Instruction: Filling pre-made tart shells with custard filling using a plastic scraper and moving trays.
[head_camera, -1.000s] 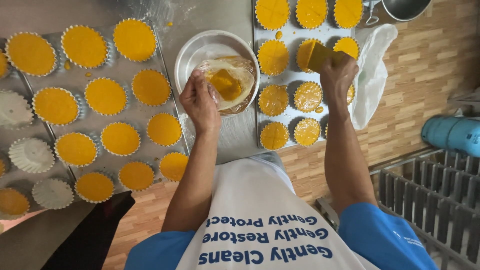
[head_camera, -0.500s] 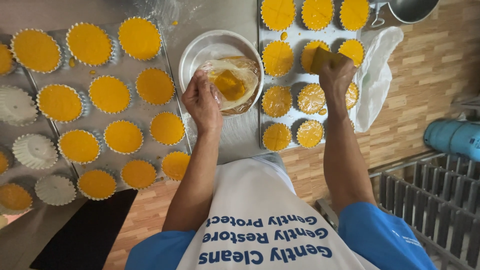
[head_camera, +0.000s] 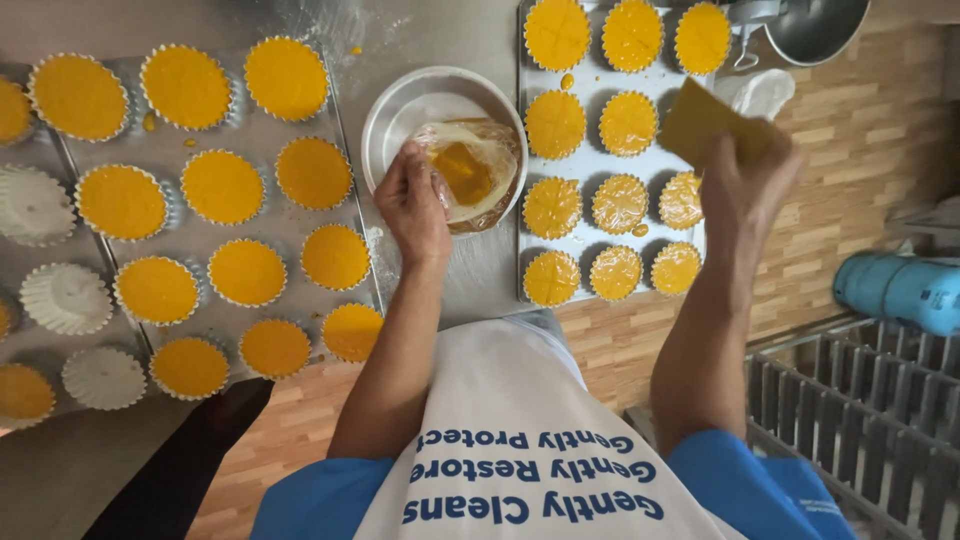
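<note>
While raised, right hand (head_camera: 748, 185) gripping scraper (head_camera: 703, 122)

single head-worn view, looking straight down, close over the worktop (head_camera: 440, 30), person's own torso at bottom edge

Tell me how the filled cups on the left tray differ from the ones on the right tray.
The left tray's cups look larger with smooth, unmarked orange tops; the right tray's cups look smaller, some scored with crossed lines. The left tray also holds empty white liners; the right tray shows none. Both hold orange filling in fluted liners.
</note>
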